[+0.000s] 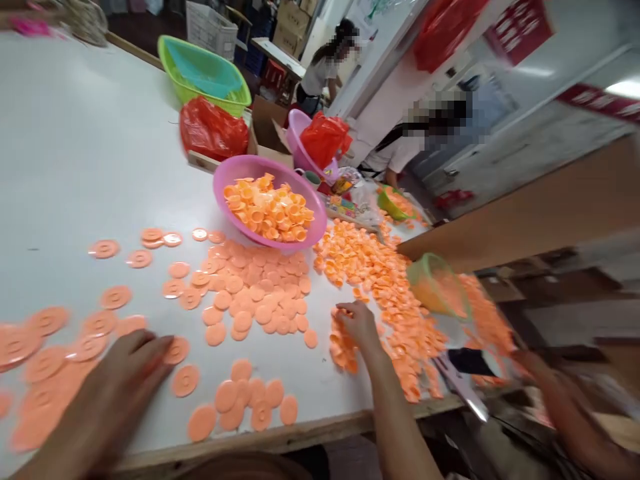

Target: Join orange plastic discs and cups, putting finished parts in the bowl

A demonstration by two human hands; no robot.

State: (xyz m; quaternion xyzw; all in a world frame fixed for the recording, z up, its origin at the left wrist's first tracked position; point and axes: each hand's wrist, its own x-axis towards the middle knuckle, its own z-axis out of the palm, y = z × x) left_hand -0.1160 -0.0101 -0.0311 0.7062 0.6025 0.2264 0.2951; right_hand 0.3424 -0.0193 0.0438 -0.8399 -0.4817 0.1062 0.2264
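Observation:
My left hand [133,373] is low over the table at the left, somewhat blurred. Its closed fingertips are at the edge of a flat orange disc [177,350] with a ring in its middle. Beneath and beside that wrist lie larger-looking overlapping orange discs [45,363]. Over a small heap of orange cup-shaped plastic pieces [343,350], my right hand [357,323] has its fingers bent and drawn together on the heap's top; the piece at the fingertips is partly hidden. Between the hands are a spread of smooth orange discs [265,287] and a smaller cluster [243,397] near the front edge.
A pink basin [270,200] holds orange cup pieces. Behind it are a red plastic bag [214,129] and a green basin [205,73]. More cup pieces [385,287] spread rightward towards a tipped green container [437,285]. A co-worker's arm [565,407] reaches in from the right.

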